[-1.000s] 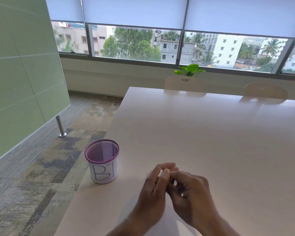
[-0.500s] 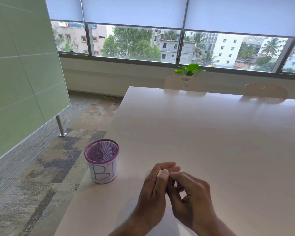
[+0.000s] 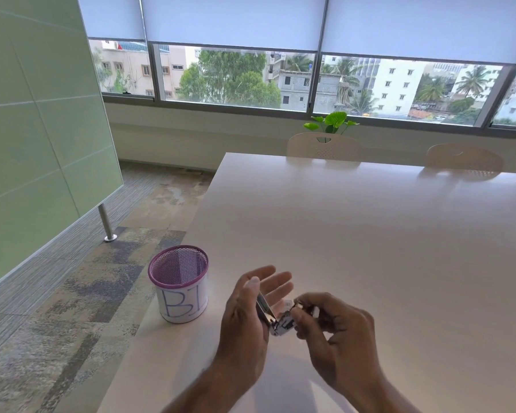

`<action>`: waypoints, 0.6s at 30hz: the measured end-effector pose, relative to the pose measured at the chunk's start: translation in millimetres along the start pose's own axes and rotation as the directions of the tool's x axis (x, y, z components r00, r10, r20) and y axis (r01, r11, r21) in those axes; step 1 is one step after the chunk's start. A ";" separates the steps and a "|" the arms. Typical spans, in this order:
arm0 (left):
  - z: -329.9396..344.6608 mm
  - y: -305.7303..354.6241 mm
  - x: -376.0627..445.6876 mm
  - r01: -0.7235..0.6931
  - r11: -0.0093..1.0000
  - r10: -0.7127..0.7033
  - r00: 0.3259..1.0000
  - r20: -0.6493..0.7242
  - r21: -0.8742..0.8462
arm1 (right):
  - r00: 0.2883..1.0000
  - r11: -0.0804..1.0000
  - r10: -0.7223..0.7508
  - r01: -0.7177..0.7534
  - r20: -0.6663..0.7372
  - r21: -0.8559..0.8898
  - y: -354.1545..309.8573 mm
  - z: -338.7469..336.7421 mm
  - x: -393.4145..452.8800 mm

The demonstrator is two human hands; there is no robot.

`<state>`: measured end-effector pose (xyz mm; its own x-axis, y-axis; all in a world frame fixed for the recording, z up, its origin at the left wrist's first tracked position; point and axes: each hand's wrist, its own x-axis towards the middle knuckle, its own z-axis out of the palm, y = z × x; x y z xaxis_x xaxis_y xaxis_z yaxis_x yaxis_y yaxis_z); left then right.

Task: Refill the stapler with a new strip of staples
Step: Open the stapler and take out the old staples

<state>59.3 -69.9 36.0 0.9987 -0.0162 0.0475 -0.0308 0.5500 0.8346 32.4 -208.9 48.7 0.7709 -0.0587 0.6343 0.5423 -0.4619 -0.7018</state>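
Left of the stapler (image 3: 276, 318), a mesh cup (image 3: 179, 283) stands on the surface (image 3: 370, 234). The left hand (image 3: 248, 311), fingers spread, braces the stapler's opened arm; right of it, the right hand (image 3: 331, 326) pinches the other half. Nothing blocks them.

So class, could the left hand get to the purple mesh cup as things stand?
Probably not freely: the left hand is holding the opened stapler. The mesh cup stands just to its left with nothing between.
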 end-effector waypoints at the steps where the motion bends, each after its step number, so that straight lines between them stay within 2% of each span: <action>1: 0.2 -1.5 -0.7 0.006 1.000 -0.006 1.000 -0.006 -0.022 | 1.000 1.000 0.017 -0.017 0.011 0.014 -0.5 0.3 0.2; 5: 1.1 0.2 2.2 0.048 0.977 -0.070 0.993 -0.100 -0.207 | 0.987 0.983 0.162 -0.161 -0.004 0.091 2.0 -1.9 2.6; 8: 3.6 5.5 3.6 0.074 0.918 -0.145 0.977 -0.154 -0.390 | 0.932 0.891 0.362 -0.348 0.004 0.292 1.3 0.0 5.4; 11: 4.3 9.9 2.7 0.099 0.866 -0.198 0.968 -0.155 -0.490 | 0.810 0.649 0.581 -0.523 0.085 0.552 2.8 -0.5 10.9; 14: 3.2 11.2 0.9 0.132 0.863 -0.221 0.967 -0.128 -0.488 | 0.673 0.346 0.715 -0.573 0.187 0.743 7.2 -4.7 17.8; 16: 3.3 9.8 -0.5 0.155 0.870 -0.237 0.964 -0.120 -0.468 | 0.618 0.221 0.753 -0.561 0.226 0.798 11.4 -7.2 20.8; 18: 3.5 6.7 -1.3 0.186 0.874 -0.268 0.955 -0.126 -0.449 | 0.584 0.145 0.770 -0.553 0.257 0.821 14.6 -9.0 23.2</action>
<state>57.7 -69.2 43.4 0.9672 -0.0573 -0.2476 0.1764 0.8528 0.4916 55.2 -225.0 56.1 0.9535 -0.1628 -0.2537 -0.0732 0.6915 -0.7187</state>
